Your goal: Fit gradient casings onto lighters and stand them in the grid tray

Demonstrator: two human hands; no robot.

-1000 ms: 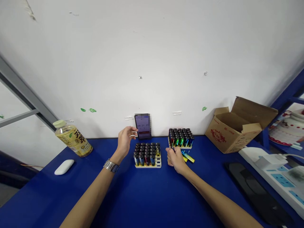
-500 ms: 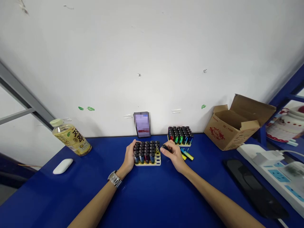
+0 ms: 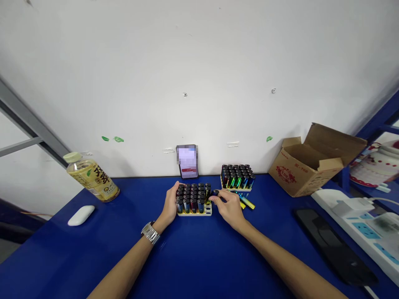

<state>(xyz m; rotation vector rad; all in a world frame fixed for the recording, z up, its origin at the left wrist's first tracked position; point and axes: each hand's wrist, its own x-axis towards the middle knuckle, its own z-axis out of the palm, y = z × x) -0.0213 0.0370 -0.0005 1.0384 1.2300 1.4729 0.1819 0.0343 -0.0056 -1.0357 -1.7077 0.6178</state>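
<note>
A pale tray (image 3: 194,214) with oval slots stands in front of me, packed with shiny, black-ended lighters (image 3: 193,205) in upright rows. Bare slots show at its front right corner. My left hand (image 3: 169,207) is wrapped round the left side of this tray, its fingertips partly hidden behind the lighters. At the tray's right edge, my right hand (image 3: 230,206) pinches a black-ended lighter (image 3: 215,192), tilted, over the open slots. Its lower part is hard to make out. Beside that hand, loose yellow and blue lighters (image 3: 247,202) lie on the table.
Behind on the right, a second tray (image 3: 243,189) holds several rows of lighters. A phone (image 3: 188,162) leans on the wall. An open cardboard box (image 3: 291,174), a dark phone (image 3: 333,245) and a power strip (image 3: 370,245) are right; a drink bottle (image 3: 93,178) and white case (image 3: 81,215) left.
My right hand has brought the lighter slightly left to the tray's right column and tipped it more upright. My left hand stays on the tray. The view has shifted a little.
</note>
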